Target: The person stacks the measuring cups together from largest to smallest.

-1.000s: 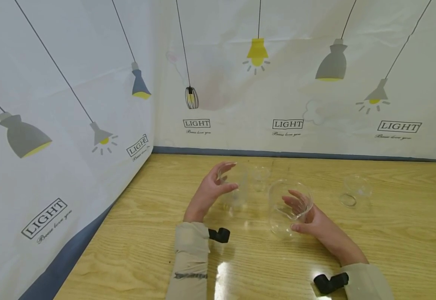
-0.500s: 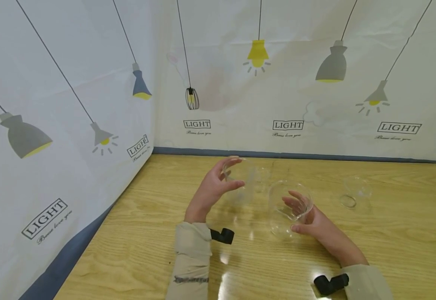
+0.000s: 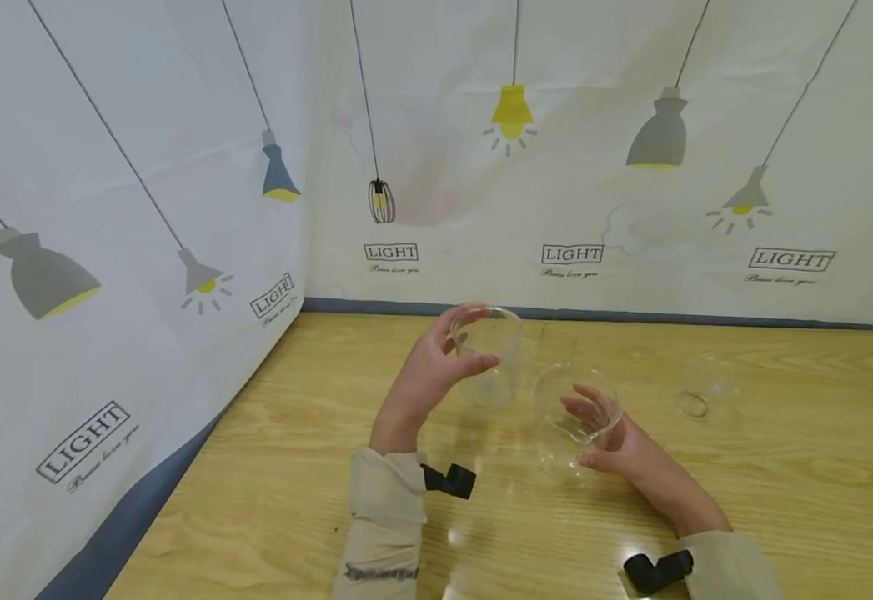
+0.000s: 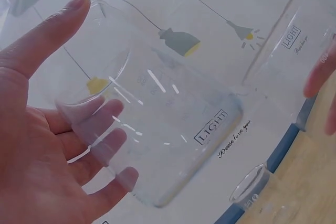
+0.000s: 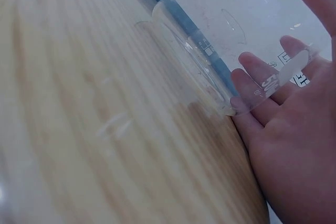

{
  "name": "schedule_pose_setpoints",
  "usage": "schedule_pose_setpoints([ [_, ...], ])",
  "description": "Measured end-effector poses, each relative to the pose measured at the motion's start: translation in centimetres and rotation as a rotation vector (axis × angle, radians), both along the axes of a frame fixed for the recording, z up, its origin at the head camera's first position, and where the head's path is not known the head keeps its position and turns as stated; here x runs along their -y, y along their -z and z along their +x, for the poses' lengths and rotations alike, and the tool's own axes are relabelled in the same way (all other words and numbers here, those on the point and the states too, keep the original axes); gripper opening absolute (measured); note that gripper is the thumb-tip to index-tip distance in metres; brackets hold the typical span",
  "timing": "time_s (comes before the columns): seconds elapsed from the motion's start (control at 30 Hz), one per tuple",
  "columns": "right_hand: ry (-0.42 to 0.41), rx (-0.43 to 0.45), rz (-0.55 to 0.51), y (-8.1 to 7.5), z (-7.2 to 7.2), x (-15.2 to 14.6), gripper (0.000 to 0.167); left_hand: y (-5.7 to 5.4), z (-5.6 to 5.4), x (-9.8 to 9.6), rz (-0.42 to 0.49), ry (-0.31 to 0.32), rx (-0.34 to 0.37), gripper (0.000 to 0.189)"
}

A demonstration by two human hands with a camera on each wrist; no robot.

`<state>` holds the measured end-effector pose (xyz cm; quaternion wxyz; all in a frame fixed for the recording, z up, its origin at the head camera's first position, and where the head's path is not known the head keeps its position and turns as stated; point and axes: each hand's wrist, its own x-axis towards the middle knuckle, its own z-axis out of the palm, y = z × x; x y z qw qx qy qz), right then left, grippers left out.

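My left hand (image 3: 424, 375) grips a clear glass beaker (image 3: 490, 379) near its rim. In the left wrist view this beaker (image 4: 181, 114) is tilted, with the thumb on one side and the fingers on the other. My right hand (image 3: 627, 446) curls round a larger clear beaker (image 3: 552, 408), thumb at the near side. The right wrist view shows white print and a 50-something number on this large beaker (image 5: 194, 51), its base close to the tabletop. The two beakers are side by side, the left one held higher.
Farther right on the wooden table (image 3: 804, 467) is a small clear glass vessel (image 3: 709, 382). A small beaker (image 4: 249, 187) shows at the lower right of the left wrist view. A lamp-patterned cloth (image 3: 481, 192) borders the back and left of the table.
My left hand has risen and moved to the right with its beaker, nearer to the large one. The right hand stays in place on its beaker.
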<state>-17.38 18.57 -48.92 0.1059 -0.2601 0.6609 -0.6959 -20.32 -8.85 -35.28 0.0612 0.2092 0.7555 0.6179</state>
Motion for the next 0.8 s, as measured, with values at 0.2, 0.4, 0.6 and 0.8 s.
schedule_pose_setpoints([
  [0.2,0.003,-0.013,0.013,0.2,0.0,0.1,0.079,-0.7,0.5,-0.2,0.031,0.005,-0.003,0.060],
  [0.4,0.006,-0.031,-0.002,0.1,0.1,0.3,0.079,-1.1,0.8,-0.4,0.041,0.008,-0.016,0.059],
  [0.6,0.040,0.033,0.017,0.2,0.3,0.3,0.077,-0.9,0.8,-0.9,0.051,0.007,-0.015,0.059],
  [0.8,0.057,0.088,0.044,0.0,0.3,0.2,0.076,-1.4,1.0,-1.5,0.031,0.006,-0.045,0.057],
])
